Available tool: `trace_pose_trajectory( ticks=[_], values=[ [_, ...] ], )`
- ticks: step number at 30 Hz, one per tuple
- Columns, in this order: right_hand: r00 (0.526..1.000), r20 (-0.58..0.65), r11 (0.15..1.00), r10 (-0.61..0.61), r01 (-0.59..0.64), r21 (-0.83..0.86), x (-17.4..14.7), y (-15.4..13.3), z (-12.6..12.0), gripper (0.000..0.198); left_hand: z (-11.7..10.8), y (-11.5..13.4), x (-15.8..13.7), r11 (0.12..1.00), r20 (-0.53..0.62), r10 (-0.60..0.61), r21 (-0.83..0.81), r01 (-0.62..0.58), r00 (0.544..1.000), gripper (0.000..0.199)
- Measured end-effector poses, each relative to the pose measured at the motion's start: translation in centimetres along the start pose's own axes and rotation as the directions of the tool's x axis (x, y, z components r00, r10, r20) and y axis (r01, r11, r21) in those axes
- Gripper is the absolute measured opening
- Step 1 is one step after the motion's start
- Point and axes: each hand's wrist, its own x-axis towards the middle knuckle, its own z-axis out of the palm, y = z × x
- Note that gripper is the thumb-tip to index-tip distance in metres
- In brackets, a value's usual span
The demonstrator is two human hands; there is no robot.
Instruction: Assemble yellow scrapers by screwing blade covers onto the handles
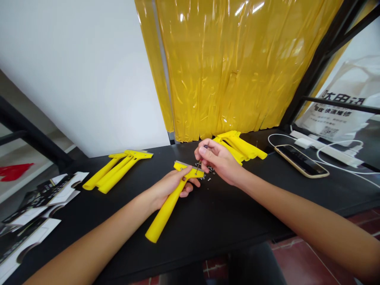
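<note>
My left hand (171, 185) is closed round the neck of a yellow scraper (165, 211), its thumb lying on the head. The scraper's hollow handle points toward me, and a metal strip runs along the head's far edge. Between the fingertips of my right hand (221, 160) is a small screwdriver (199, 164), its thin shaft slanting down to a screw spot at the right end of the head. Loose screws and nuts (209, 170) lie scattered on the black table just beyond the scraper, partly hidden by my hands.
Several yellow scrapers (118, 170) lie on the left of the black table (231, 225), and more yellow scrapers (242, 146) at the back right. Printed cards (38, 213) are stacked far left. A phone (301, 160), white cables and a power strip (329, 148) occupy the right. Yellow curtain (237, 71) hangs behind.
</note>
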Motion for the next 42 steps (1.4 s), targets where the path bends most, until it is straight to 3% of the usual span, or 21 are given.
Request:
trace_pose_trajectory(
  ticks=[5, 10, 14, 20, 29, 42],
  values=[
    [1.000, 0.007, 0.997, -0.002, 0.003, -0.075, 0.1, -0.4, -0.3, 0.028, 0.2, 0.3, -0.1, 0.999, -0.005, -0.026, -0.034, 0.026, 1.000, 0.030],
    [0.998, 0.056, 0.999, 0.036, -0.035, -0.009, 0.1, -0.8, -0.4, 0.031, 0.1, 0.3, 0.1, 0.998, 0.013, -0.031, -0.061, 0.032, 0.999, 0.022],
    [1.000, -0.008, 0.999, 0.000, 0.000, 0.034, 0.2, -1.0, -0.5, 0.028, 0.0, -0.1, 0.2, 0.998, 0.011, -0.006, -0.067, 0.006, 1.000, 0.021],
    [0.992, -0.089, 0.994, -0.092, 0.096, 0.047, 0.4, -1.2, -0.9, 0.030, 0.5, -0.4, -0.3, 0.995, 0.011, 0.068, 0.076, -0.069, 0.998, 0.019],
    [0.989, 0.052, 0.965, -0.138, 0.146, -0.217, -0.6, -1.3, -0.2, 0.033, 0.1, -0.7, -0.1, 0.989, 0.102, 0.097, 0.103, -0.108, 0.990, 0.028],
    [0.983, 0.096, 0.952, -0.156, 0.176, -0.252, -0.8, -1.3, -0.1, 0.033, 0.2, -0.6, 0.0, 0.992, 0.066, 0.083, 0.091, -0.089, 0.994, 0.022]
  ],
)
